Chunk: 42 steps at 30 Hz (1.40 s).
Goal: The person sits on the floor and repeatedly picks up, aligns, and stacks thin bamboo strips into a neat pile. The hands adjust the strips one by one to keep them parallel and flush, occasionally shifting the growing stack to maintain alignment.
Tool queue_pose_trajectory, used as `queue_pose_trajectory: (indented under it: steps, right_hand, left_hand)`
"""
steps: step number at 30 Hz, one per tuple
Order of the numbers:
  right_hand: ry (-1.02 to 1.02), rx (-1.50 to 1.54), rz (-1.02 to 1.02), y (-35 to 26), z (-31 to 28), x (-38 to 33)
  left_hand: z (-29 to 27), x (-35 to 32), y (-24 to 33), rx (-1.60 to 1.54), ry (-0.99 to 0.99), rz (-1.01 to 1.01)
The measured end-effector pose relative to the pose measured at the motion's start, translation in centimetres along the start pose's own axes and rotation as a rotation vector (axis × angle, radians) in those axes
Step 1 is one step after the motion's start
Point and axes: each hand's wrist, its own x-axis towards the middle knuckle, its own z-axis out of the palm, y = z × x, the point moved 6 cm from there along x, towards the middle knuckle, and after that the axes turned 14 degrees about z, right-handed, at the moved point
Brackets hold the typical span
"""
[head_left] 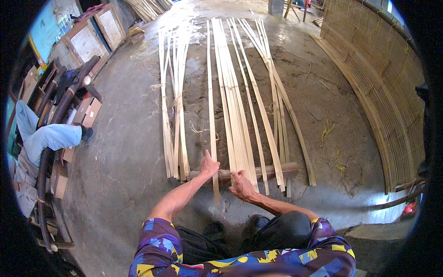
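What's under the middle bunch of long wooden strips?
At its near end, the middle bunch crosses over a brown bar. Grey floor shows around them. The stretch of bar directly beneath is covered, so I can't see it.

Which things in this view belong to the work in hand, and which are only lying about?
Apparently in the work:
strips, with left hand and right hand at their near ends
log under strips

Apparently just lying about:
boxes, left
cabinet, far left
yellow twine on the floor, right
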Motion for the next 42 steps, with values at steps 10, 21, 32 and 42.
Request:
queue_pose_trajectory:
  steps: [10,21,32,42]
  right_hand:
    - [0.054,0.166,-0.075,0.2,0.3,-0.5]
    - [0.091,0.115,-0.176,0.3,0.5,1.1]
    - [0.063,0.115,-0.255,-0.7,1.1,1.5]
    - [-0.041,0.470,-0.325,0.9,0.2,2.6]
  left_hand:
    - [4.7,0.8,-1.3,-0.337,-0.158,0.086]
    - [4.1,3.9,-1.2,-0.427,-0.271,-0.084]
    - [5.6,1.6,-2.9,-0.817,-0.074,-0.341]
    - [4.7,-0.1,-2.7,-0.857,-0.211,-0.452]
